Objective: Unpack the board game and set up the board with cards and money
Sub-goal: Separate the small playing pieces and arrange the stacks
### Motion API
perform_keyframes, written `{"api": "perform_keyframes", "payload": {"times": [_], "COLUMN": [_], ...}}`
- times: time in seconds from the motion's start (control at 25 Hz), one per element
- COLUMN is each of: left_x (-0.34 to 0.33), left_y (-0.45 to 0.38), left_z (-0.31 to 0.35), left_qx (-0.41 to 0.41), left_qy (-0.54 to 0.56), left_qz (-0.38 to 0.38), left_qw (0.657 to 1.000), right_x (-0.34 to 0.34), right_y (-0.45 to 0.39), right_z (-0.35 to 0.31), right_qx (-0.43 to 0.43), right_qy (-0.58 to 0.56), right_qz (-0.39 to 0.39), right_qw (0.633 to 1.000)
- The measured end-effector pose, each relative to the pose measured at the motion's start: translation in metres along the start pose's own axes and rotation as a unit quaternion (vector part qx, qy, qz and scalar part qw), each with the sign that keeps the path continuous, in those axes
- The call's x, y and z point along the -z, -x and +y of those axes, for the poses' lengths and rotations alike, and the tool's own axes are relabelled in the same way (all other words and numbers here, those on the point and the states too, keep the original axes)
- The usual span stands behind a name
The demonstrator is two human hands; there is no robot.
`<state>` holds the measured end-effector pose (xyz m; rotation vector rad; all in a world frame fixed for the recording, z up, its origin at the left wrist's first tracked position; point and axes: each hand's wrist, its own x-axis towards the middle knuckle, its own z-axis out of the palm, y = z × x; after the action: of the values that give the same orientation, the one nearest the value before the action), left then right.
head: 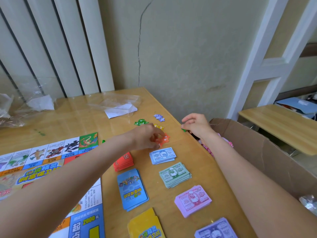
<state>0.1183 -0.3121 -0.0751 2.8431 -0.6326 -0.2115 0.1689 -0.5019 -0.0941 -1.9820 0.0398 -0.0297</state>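
Note:
The game board [51, 169] lies flat at the left of the wooden table [82, 117]. Card decks sit beside it: red [124, 162], blue [132, 189], yellow [145, 224]. Stacks of play money run down the right: blue 500s [162, 155], green 2000s [175, 174], pink 1000s [193, 200], purple [215, 229]. Star tokens lie in small piles: orange [165, 139], yellow [159, 127], green [141, 122], purple [159, 118]. My left hand [145, 136] rests its curled fingers on the orange stars. My right hand [195, 125] pinches a small green piece [183, 130] at the table's right edge.
Crumpled clear plastic wrappers [120, 104] and white paper lie at the back of the table, with more plastic [10, 107] at the far left. An open cardboard box [267, 152] stands right of the table. A wall is close behind, and a second wooden surface [281, 124] is further right.

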Motion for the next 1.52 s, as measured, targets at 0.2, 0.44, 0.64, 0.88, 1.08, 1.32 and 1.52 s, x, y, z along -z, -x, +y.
{"api": "perform_keyframes", "payload": {"times": [0.2, 0.44, 0.64, 0.88, 1.08, 1.32, 1.52], "left_x": [-0.002, -0.006, 0.008, 0.038, 0.035, 0.023, 0.011], "left_y": [-0.004, -0.008, 0.001, 0.011, 0.005, -0.007, -0.01], "left_z": [-0.002, -0.004, -0.013, -0.046, -0.06, -0.063, -0.056], "left_qx": [0.032, 0.05, 0.082, 0.138, 0.158, 0.132, 0.09], "left_qy": [0.079, 0.121, 0.245, 0.212, 0.19, 0.103, 0.025], "left_qz": [0.017, 0.032, 0.094, 0.221, 0.223, 0.196, 0.118], "left_qw": [0.996, 0.991, 0.961, 0.942, 0.943, 0.966, 0.989], "right_x": [-0.018, -0.025, -0.018, -0.032, -0.077, -0.091, -0.043], "right_y": [0.004, 0.011, 0.005, -0.011, -0.034, -0.05, -0.044], "right_z": [-0.02, -0.03, -0.027, -0.039, -0.052, -0.056, -0.04], "right_qx": [0.047, 0.111, 0.096, 0.098, 0.14, 0.161, 0.176], "right_qy": [0.109, 0.266, 0.145, 0.071, 0.12, 0.146, 0.233], "right_qz": [-0.14, -0.169, -0.129, -0.108, -0.092, -0.101, -0.106], "right_qw": [0.983, 0.943, 0.976, 0.987, 0.979, 0.971, 0.951]}}
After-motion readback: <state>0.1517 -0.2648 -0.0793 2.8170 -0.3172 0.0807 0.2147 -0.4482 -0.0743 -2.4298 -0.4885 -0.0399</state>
